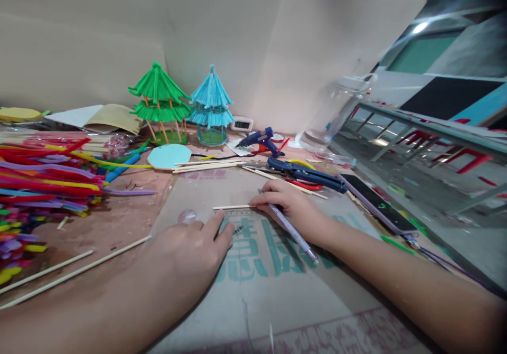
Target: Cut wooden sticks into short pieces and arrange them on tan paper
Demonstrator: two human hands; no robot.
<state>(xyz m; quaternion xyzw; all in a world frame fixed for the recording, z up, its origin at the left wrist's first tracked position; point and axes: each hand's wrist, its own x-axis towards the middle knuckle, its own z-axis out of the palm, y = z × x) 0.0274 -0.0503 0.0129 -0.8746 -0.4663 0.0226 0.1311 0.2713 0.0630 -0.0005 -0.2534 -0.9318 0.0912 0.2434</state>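
Right now my left hand (190, 245) lies at the centre of the frame, fingers slightly spread, the index tip by the left end of a thin wooden stick (233, 207); I can't tell whether it touches. My right hand (295, 208), right of centre, grips a lilac pen (291, 230), its fingertips hiding the stick's right end. Just below the stick shows a ruler's marked edge (240, 213), all over a printed cardboard sheet (198, 311).

Beyond my right hand, blue-handled pliers (307, 174) and loose sticks (209, 166) crowd the way, with a blue glue gun (261, 140) behind and a phone (376, 203) at the right. Toward the upper left stand a green pagoda (160, 111) and a blue pagoda (212, 105), a small clock (242, 124) beside them and a pale blue octagon (169, 156) in front. Colourful pipe cleaners (47, 185) heap at the left edge; a clear jug (328, 111) stands upper right.
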